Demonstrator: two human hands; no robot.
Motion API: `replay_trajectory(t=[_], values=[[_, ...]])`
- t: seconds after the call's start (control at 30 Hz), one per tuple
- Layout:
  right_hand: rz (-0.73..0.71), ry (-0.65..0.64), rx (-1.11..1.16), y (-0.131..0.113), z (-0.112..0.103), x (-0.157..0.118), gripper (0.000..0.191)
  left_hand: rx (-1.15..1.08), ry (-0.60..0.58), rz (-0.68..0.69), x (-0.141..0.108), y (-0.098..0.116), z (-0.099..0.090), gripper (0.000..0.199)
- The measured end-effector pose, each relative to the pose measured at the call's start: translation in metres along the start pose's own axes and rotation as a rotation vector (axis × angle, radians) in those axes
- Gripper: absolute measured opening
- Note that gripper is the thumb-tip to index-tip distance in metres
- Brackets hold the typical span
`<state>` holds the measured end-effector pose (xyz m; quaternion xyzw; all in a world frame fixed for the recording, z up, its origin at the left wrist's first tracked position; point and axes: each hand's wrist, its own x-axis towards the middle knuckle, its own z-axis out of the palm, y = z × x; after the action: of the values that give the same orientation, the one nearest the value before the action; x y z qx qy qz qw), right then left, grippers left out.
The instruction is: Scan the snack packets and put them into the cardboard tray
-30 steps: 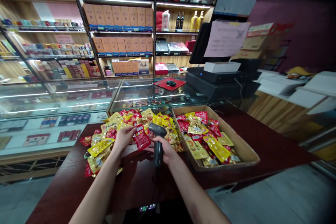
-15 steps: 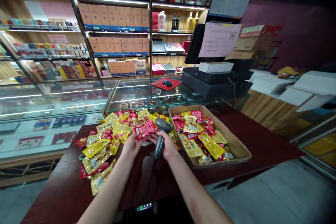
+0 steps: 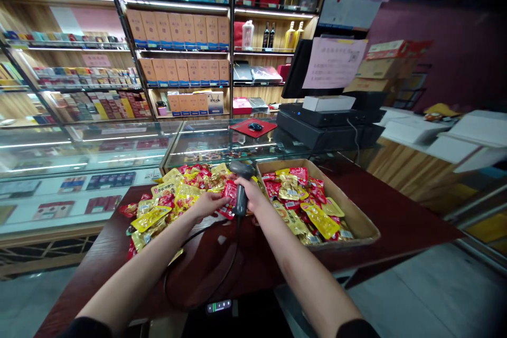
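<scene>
Currently, a small red foil snack packet [image 3: 230, 196] is pinched in the left hand [image 3: 208, 205], just beside the dark grey pistol-grip barcode scanner [image 3: 241, 169] clamped in the right hand [image 3: 252, 194]; the 2 hands nearly meet, with packet and scanner brought together. A looping black scanner cable [image 3: 220, 286] trails across the glossy dark red counter [image 3: 400, 216]. Left of the hands lies a heaped pile of red and yellow foil packets [image 3: 178, 195]; to the right, a shallow brown cardboard tray [image 3: 358, 216] holds more. Beyond stand a lit glass display case [image 3: 99, 154], a black point-of-sale terminal [image 3: 325, 134] and wooden shelves of boxed goods [image 3: 178, 29].
</scene>
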<state>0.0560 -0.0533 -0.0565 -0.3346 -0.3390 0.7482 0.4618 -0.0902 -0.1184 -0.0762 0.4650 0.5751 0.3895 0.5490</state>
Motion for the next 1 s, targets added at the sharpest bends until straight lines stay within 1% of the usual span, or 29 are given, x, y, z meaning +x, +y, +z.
replay_trajectory(t=[0.07,0.13,0.2,0.27,0.3,0.33,0.4,0.47,0.57,0.63,0.7,0.83,0.9,1.0], values=[[0.005,0.005,-0.025,-0.001,0.003,0.004,0.018,0.100,0.008,0.006,0.003,0.003,-0.005,0.041],[0.005,0.043,-0.061,-0.001,0.003,0.005,0.017,0.111,0.000,-0.027,0.009,0.001,-0.012,0.042],[-0.008,0.107,-0.091,0.001,0.003,0.003,0.018,0.019,0.000,-0.104,0.015,-0.002,-0.018,0.043],[-0.029,0.164,-0.103,0.004,0.002,-0.005,0.016,-0.095,0.037,-0.168,0.023,-0.004,-0.025,0.046],[-0.029,0.170,-0.098,0.006,0.002,-0.011,0.016,-0.130,0.059,-0.179,0.028,-0.003,-0.028,0.047],[-0.015,0.157,-0.089,0.008,0.003,-0.018,0.016,-0.143,0.076,-0.180,0.032,-0.001,-0.031,0.047],[0.049,0.084,-0.086,0.015,0.005,-0.035,0.017,-0.128,0.096,-0.169,0.042,0.008,-0.037,0.043],[0.116,0.026,-0.146,0.024,0.008,-0.050,0.019,-0.101,0.119,-0.163,0.051,0.019,-0.042,0.040],[0.163,0.021,-0.237,0.039,0.011,-0.064,0.017,-0.067,0.149,-0.180,0.063,0.033,-0.046,0.038],[0.171,0.028,-0.256,0.048,0.012,-0.066,0.017,-0.060,0.139,-0.202,0.068,0.036,-0.045,0.035],[0.164,0.037,-0.267,0.055,0.012,-0.065,0.020,-0.055,0.133,-0.219,0.073,0.036,-0.044,0.035],[0.140,0.029,-0.297,0.064,0.010,-0.063,0.026,-0.052,0.188,-0.231,0.077,0.029,-0.043,0.038],[0.129,0.010,-0.311,0.067,0.010,-0.063,0.025,-0.059,0.205,-0.227,0.078,0.027,-0.043,0.038],[0.104,0.004,-0.338,0.069,0.011,-0.064,0.021,-0.062,0.200,-0.222,0.076,0.029,-0.043,0.037]])
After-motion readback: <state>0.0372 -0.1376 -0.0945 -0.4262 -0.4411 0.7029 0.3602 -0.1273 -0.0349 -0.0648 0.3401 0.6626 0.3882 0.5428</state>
